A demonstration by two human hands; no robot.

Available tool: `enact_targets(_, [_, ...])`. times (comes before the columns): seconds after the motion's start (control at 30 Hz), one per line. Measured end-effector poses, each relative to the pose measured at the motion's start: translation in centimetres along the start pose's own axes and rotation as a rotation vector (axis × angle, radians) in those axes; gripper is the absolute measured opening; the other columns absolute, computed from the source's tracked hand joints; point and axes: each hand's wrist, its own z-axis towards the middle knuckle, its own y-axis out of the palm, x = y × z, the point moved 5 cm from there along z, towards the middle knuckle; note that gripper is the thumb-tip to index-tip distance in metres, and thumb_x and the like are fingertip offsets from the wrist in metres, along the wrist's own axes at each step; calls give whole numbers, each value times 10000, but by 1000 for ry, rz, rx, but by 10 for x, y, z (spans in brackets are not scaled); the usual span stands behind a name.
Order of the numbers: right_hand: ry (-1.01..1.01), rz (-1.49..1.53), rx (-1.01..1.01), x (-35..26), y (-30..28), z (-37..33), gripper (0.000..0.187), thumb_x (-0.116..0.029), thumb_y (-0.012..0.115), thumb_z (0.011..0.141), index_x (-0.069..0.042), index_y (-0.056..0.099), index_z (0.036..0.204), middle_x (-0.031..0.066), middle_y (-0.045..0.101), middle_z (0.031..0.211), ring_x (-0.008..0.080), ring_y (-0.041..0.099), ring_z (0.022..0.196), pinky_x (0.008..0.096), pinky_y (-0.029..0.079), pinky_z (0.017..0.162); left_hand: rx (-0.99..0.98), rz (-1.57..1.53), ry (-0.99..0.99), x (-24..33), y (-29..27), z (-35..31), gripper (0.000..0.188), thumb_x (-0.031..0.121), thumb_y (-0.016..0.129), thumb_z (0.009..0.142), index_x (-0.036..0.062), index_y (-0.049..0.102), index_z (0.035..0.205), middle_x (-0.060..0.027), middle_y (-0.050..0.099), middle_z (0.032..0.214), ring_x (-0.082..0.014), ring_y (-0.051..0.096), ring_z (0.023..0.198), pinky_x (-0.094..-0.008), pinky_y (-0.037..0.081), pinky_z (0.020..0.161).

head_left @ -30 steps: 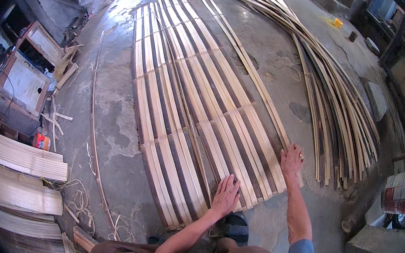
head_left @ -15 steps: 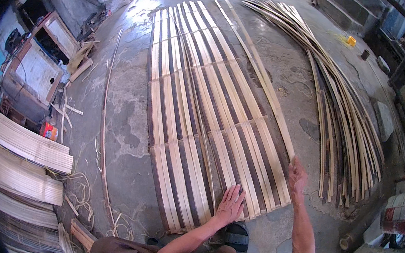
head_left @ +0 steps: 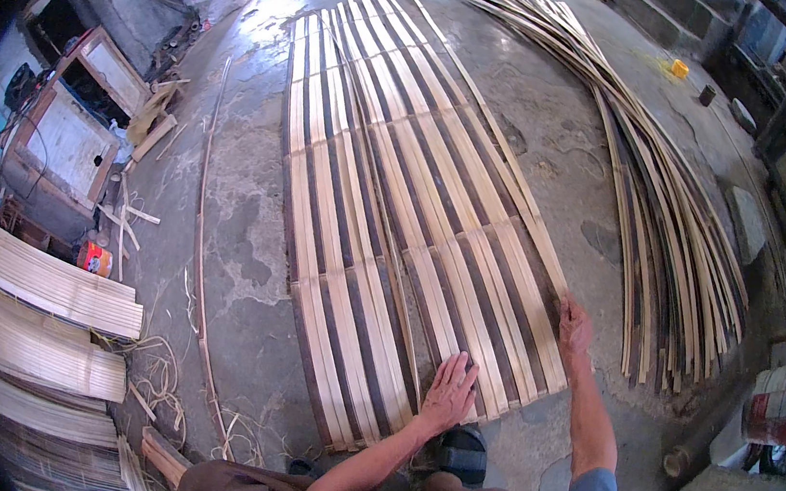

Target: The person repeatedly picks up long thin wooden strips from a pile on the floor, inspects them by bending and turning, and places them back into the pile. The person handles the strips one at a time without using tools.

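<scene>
On the floor before me lies a long panel of bamboo strips (head_left: pixel 322 208), pale bands alternating with dark ones. My left hand (head_left: pixel 449 394) rests on its near end, palm down with the fingers extended. At the right side, my right hand (head_left: pixel 575 326) is closed on the near end of a long pale bamboo strip (head_left: pixel 541 239). That strip runs away from me along the panel's right edge, its far end close to the panel's far right corner. A dark sandal (head_left: pixel 463 454) shows just below my left hand.
A fanned pile of loose strips (head_left: pixel 669 248) lies to the right. Stacked slat bundles (head_left: pixel 44 288) fill the lower left, near a long thin pole (head_left: pixel 201 233). A bucket (head_left: pixel 778 406) stands at the right, and a wooden cabinet (head_left: pixel 65 145) at the left.
The held strip has shifted left and slightly towards me, from standing off at an angle to lying along the panel's edge. My right hand moved slightly; my left stayed nearly in place.
</scene>
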Motion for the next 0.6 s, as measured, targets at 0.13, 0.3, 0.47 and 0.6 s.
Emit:
enact_targets(0.13, [26,-175,18,-4,-11,-2,375,-427,450,952,-249,579,1256,170,639,1004,348,622,916,462,496,786,-12,1,-2,0,4,3,534,215,549,859,32,415,1343,-244,310,1430,-387,264,1355,-475,178,1141])
enact_targets(0.3, [46,-324,104,7,-1,-1,358,-449,435,953,-314,564,1259,141,596,1011,344,615,894,490,484,792,-16,-14,-1,5,6,8,522,207,556,858,21,429,1329,-245,323,1423,-385,268,1352,-469,190,1137])
enact_targets(0.47, [78,-302,96,4,-2,-3,335,-423,467,941,-332,568,1247,92,542,981,294,598,918,481,468,822,-38,-10,4,5,5,8,545,205,559,854,22,414,1346,-258,317,1424,-399,261,1355,-477,193,1136])
enact_targets(0.6, [16,-376,42,-9,0,-11,305,-382,489,938,-327,587,1221,56,517,973,245,566,969,474,412,882,-18,-14,2,3,3,4,546,210,561,854,15,416,1343,-263,312,1425,-410,261,1350,-480,193,1135])
